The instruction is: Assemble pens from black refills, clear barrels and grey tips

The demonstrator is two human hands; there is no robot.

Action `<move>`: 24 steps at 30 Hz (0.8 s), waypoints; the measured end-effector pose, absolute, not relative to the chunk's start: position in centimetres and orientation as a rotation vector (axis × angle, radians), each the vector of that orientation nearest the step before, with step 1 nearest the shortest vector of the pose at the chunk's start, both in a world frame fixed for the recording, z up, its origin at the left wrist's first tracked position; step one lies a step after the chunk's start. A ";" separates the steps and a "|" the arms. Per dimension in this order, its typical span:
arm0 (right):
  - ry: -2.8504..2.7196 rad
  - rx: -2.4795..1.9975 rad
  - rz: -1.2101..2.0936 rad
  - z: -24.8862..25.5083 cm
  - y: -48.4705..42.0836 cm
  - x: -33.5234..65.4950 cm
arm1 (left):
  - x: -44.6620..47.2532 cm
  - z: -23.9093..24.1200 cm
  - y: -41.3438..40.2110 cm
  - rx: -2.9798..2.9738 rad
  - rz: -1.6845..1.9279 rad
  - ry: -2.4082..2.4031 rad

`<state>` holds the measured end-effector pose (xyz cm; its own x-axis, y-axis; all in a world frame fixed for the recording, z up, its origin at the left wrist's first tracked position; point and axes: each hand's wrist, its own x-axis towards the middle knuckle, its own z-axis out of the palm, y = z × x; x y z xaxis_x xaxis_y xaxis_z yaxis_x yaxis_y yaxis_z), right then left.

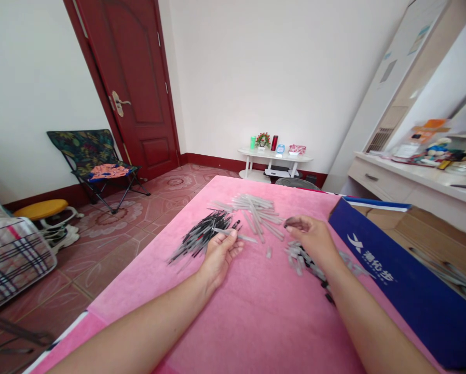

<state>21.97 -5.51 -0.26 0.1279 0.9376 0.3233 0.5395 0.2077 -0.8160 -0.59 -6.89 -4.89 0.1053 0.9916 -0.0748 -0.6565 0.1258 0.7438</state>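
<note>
The left forearm is slanting up from the lower left, and the left hand point(222, 254) is turning its thumb uppermost, its grip closing narrowly on a slim pale tube point(245, 237) that is lying across the fingers. The right forearm is rising from the lower right; the right hand point(313, 236) is showing its back, fingers bending leftward, thumb and fingertips seeming to be pinching a small dark piece point(288, 222), too blurred to name. Dark slim rods point(197, 235) are lying heaped just beyond the left hand, more pale tubes point(258, 208) are fanning out between and beyond both hands, and small clear and black pieces point(298, 258) are gathering under the right wrist. A pink cloth point(256, 317) is covering the table, with a blue box point(400, 280) standing along its right side. Behind, a folding chair point(88, 150) is standing near a dark red door point(127, 78), and a low white table point(275, 155) is standing against the wall
</note>
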 end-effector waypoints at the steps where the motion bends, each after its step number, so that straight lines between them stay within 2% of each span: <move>1: -1.497 -1.389 0.649 -0.2 -5.7 20.9 | -0.6 -4.9 -6.9 0.623 1.340 0.669; 5: -1.317 -1.238 1.001 -0.4 -6.6 17.9 | -0.6 -4.8 -6.9 0.618 1.341 0.671; 9: -1.174 -1.148 1.147 -0.7 -7.1 17.0 | -0.6 -4.9 -6.8 0.619 1.343 0.658; 14: -1.248 -1.163 1.225 -1.0 -7.2 17.0 | -0.6 -4.8 -6.7 0.609 1.356 0.644; 20: -1.442 -1.233 1.110 -0.6 -7.5 16.6 | -0.7 -5.0 -6.7 0.600 1.369 0.647; 24: -1.426 -1.210 1.211 -0.2 -7.8 16.3 | -0.6 -5.0 -6.7 0.586 1.388 0.645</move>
